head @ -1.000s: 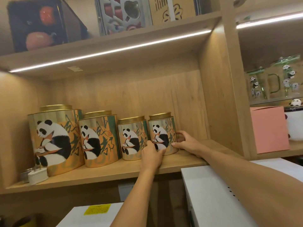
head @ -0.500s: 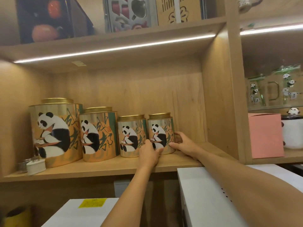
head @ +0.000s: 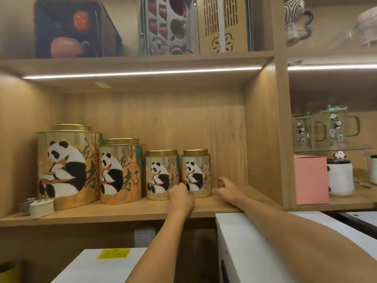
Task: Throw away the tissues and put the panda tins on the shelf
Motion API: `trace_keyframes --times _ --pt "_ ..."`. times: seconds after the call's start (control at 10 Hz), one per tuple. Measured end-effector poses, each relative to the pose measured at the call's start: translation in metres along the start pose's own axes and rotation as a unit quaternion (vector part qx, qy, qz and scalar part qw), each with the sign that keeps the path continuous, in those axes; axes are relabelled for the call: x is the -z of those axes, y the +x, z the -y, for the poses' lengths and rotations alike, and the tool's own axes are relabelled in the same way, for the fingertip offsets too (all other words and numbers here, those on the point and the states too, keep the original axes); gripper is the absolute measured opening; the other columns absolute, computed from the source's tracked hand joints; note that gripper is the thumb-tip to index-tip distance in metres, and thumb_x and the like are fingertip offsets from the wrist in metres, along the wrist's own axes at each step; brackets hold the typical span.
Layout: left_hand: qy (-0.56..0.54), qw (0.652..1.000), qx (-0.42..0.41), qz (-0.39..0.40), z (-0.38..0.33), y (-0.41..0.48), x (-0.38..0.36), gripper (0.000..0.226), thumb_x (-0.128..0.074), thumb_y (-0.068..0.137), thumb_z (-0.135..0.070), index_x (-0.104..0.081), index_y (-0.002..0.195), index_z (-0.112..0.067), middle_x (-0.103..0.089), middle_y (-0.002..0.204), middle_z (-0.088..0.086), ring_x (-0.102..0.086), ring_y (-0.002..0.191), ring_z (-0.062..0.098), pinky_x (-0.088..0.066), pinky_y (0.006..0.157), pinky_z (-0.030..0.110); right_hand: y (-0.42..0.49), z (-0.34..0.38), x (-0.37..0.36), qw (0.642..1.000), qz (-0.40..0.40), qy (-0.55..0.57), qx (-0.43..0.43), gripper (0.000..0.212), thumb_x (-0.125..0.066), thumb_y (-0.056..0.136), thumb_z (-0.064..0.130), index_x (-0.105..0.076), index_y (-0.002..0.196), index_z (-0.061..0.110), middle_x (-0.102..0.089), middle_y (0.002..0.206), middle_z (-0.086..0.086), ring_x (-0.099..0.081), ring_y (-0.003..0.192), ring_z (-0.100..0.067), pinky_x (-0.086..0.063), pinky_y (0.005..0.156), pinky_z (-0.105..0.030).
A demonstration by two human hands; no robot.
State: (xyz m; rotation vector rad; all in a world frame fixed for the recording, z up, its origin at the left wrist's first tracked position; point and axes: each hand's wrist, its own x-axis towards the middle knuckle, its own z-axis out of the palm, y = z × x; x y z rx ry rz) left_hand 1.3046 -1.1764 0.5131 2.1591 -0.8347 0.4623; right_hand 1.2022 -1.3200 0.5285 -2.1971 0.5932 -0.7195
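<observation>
While four panda tins already stand in a row on the shelf [head: 142, 211], biggest at the nine o'clock end and smallest at the three o'clock end, both hands hover at the base of the rightmost tin [head: 196, 173], so the step in hand looks like the final squaring-up of that tin. The left hand [head: 181, 199] rests on the shelf edge with its fingertips at the seam between the rightmost tin and the small tin [head: 162, 175] beside it; its grip looks loose, grasping nothing. The right hand [head: 228, 189] lies at the tin's three o'clock side, fingers spread and released, just beside the wall of the tin without clearly touching it. To finish well, nudge from low on the body, not the lid, since a push high up could tip a narrow tin into its neighbour and on into the medium tin [head: 120, 172] and the large tin [head: 67, 168]. Keep the panda facing forward and the front edge in line with the others, then draw both hands straight back toward six o'clock. No tissues show here, so I cannot tell how that part of the task stands.
</observation>
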Motion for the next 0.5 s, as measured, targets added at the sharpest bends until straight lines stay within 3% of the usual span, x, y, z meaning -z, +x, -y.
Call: trace_keyframes --times 0.1,0.2,0.3,0.4,0.5 --pt "0.072 0.993 -0.066 0.069 0.005 -0.007 0.005 0.027 -0.05 0.092 -0.018 -0.06 0.115 -0.008 -0.06 0.119 0.011 -0.056 0.109 0.027 -0.049 0.094 0.038 -0.024 0.0 -0.001 0.994 -0.021 -0.111 0.003 0.054 -0.068 0.088 0.036 -0.049 0.134 0.015 -0.058 0.132 -0.007 -0.056 0.116 -0.022 -0.049 0.1 -0.039" --pt "0.117 0.974 -0.135 0.141 0.022 -0.007 0.015 0.038 -0.034 0.097 -0.038 -0.057 0.119 -0.015 -0.059 0.12 0.009 -0.056 0.107 0.026 -0.046 0.096 0.043 -0.05 0.005 0.003 0.985 -0.03 -0.168 -0.016 0.033 -0.064 0.09 0.042 -0.061 0.114 0.019 -0.064 0.112 -0.002 -0.059 0.099 -0.017 -0.052 0.092 -0.037" --pt "0.107 0.962 -0.172 0.182 0.04 -0.016 0.032 0.04 -0.031 0.1 -0.042 -0.056 0.119 -0.017 -0.059 0.122 0.01 -0.053 0.112 0.027 -0.044 0.101 0.046 -0.083 0.016 0.013 0.969 -0.032 -0.245 -0.034 0.023 -0.062 0.091 0.042 -0.063 0.103 0.023 -0.065 0.103 0.001 -0.06 0.092 -0.014 -0.051 0.079 -0.028" --pt "0.056 0.958 -0.192 0.205 0.059 -0.034 0.067 0.031 -0.044 0.099 -0.035 -0.057 0.122 -0.019 -0.055 0.126 0.006 -0.047 0.117 0.024 -0.041 0.103 0.042 -0.116 0.039 0.015 0.95 -0.028 -0.312 -0.017 0.024 -0.061 0.092 0.039 -0.066 0.105 0.019 -0.067 0.104 -0.001 -0.063 0.092 -0.016 -0.056 0.084 -0.033" --pt "0.047 0.949 -0.18 0.253 0.078 -0.056 0.116 0.024 -0.054 0.096 -0.027 -0.062 0.117 -0.019 -0.061 0.118 0.003 -0.055 0.107 0.019 -0.047 0.089 0.032 -0.147 0.056 0.014 0.947 -0.019 -0.32 -0.012 0.034 -0.055 0.095 0.046 -0.065 0.111 0.018 -0.067 0.107 -0.001 -0.063 0.096 -0.018 -0.054 0.09 -0.036"
